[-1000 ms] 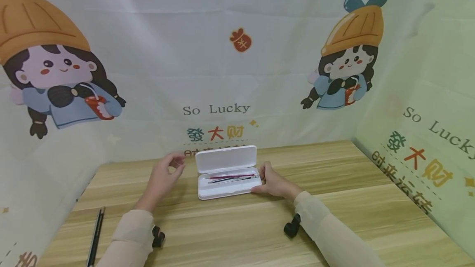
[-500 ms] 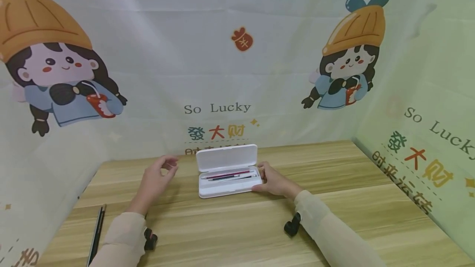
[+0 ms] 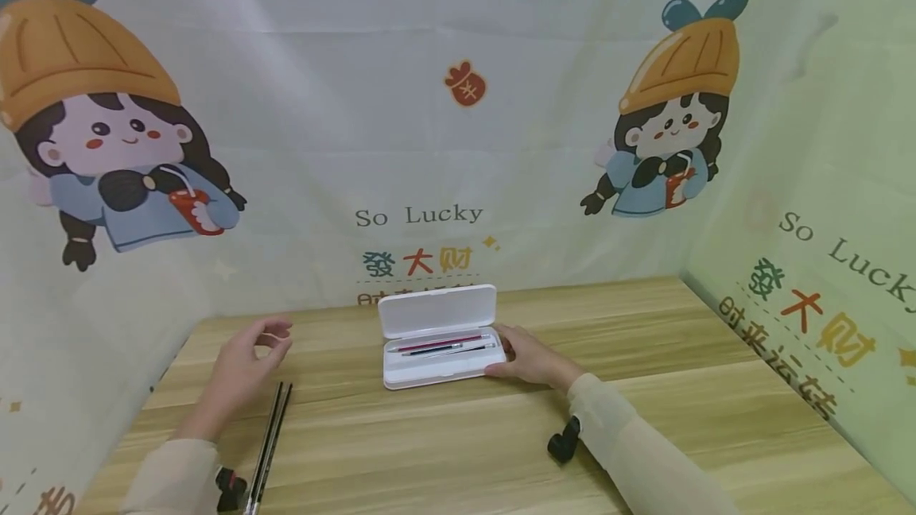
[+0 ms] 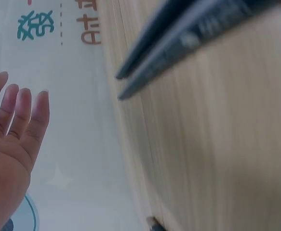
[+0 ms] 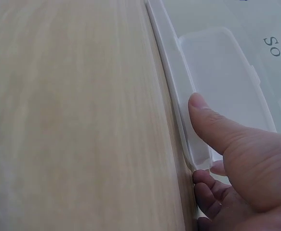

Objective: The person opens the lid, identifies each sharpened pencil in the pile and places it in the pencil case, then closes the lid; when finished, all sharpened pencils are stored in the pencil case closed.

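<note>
A white pencil case (image 3: 444,373) lies with its lid up on the wooden table, a red pencil (image 3: 429,343) and slim dark ones inside. My right hand (image 3: 529,356) grips its right end; in the right wrist view the thumb (image 5: 212,120) lies over the front rim and curled fingers sit against the end. My left hand (image 3: 246,364) hovers to the left, fingers loosely bent, holding nothing. Two slim dark pencils (image 3: 269,443) lie beside my left forearm, and loom large in the left wrist view. A small dark tip (image 4: 155,224) shows at that view's bottom.
The wooden table (image 3: 429,451) meets a printed cloth backdrop (image 3: 329,102) at the back and sides. The raised lid (image 3: 438,311) stands close to the back cloth. A black wrist camera (image 3: 564,442) juts from my right sleeve.
My left hand has moved left, away from the case. The arm now covers where a dark pair lay at far left, and a dark pair shows right of it. My right hand keeps its grip.
</note>
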Demonstrator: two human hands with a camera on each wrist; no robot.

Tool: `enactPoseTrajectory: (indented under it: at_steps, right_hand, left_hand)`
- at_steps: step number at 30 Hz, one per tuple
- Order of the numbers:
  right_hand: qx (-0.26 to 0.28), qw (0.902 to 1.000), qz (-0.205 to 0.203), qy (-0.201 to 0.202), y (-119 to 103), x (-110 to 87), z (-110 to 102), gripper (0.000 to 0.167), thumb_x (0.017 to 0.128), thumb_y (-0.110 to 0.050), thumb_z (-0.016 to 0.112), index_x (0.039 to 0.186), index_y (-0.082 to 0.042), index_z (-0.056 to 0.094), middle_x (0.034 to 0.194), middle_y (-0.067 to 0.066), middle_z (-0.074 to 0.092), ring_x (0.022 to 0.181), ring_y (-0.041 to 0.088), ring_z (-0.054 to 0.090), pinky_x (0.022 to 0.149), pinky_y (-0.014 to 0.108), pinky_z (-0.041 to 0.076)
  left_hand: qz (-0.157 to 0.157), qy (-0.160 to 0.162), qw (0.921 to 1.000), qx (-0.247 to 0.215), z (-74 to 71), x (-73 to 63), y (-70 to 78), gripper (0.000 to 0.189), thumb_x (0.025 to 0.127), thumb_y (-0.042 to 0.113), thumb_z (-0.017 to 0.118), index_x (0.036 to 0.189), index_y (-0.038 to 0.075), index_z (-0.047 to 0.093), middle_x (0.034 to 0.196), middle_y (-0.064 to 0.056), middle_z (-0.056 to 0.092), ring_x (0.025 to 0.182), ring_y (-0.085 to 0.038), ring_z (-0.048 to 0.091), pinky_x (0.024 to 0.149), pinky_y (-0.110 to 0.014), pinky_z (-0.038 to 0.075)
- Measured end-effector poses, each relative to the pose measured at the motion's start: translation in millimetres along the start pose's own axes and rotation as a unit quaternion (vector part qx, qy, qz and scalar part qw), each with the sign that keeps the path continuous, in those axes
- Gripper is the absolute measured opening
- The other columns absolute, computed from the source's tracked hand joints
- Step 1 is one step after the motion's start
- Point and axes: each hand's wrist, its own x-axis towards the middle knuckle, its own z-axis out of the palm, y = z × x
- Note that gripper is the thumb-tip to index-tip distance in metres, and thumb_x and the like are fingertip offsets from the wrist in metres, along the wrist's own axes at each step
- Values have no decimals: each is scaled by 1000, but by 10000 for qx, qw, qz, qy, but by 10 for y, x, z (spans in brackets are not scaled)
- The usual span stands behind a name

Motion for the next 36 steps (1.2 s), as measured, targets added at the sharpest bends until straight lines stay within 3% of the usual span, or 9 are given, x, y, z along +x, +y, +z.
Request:
enactPoseTrajectory:
  at_steps: [5,11,16,27,36]
  right_hand:
    - [-4,10000,-40,3,-6,-4,-3,71,91,-26,79,149,-4,45,124,9,61,114,24,54,105,49,42]
    - [-23,10000,-61,-5,6,-3,11,71,91,-27,79,148,-2,45,121,9,61,112,23,54,103,49,43]
    - [-33,10000,-39,34,17,9,11,72,90,-27,79,149,-2,45,120,9,61,111,23,54,102,49,43]
    - [-66,10000,-34,48,46,13,15,72,91,-27,79,148,-2,44,120,10,61,111,23,54,101,49,44]
    - [-82,10000,-2,46,7,6,5,72,91,-28,79,149,-2,44,118,8,61,109,21,54,100,47,44]
  left_hand:
    - [-194,-220,9995,71,-182,-70,-141,31,104,17,60,130,0,59,115,-18,65,102,-31,62,66,-25,54]
    - [-704,-777,9945,30,-421,-177,-291,39,107,22,54,135,-4,52,121,-25,61,109,-44,61,67,-26,55]
    - [-1012,-998,9898,6,-562,-258,-397,43,108,23,51,137,-7,48,125,-31,57,114,-52,57,67,-32,57]
    - [-1182,-1160,9854,394,-677,-356,-534,43,107,21,52,134,-11,46,124,-35,55,111,-57,57,79,-53,58]
    - [-1185,-1330,9824,559,-647,-374,-578,42,105,14,55,133,-14,45,128,-40,50,110,-56,58,71,-44,61]
